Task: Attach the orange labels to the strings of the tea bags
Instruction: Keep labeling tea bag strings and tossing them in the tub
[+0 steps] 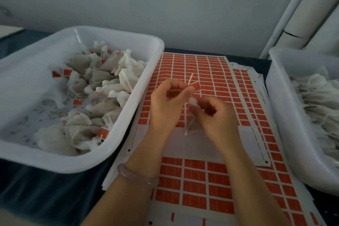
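Currently left hand (pixel 168 105) pinches string (pixel 190 78) and orange label (pixel 197 87); right hand (pixel 218 118) grips tea bag (pixel 191 124); string ends point away.

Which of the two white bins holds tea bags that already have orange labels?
The left bin: orange labels show among its tea bags. The right bin shows only plain bags.

I see a white plastic tub (pixel 55 163) left and a second white tub (pixel 278 101) right on the dark blue desk (pixel 45 194), a grey wall (pixel 165 2) behind, pale tubes (pixel 302 14) far right.
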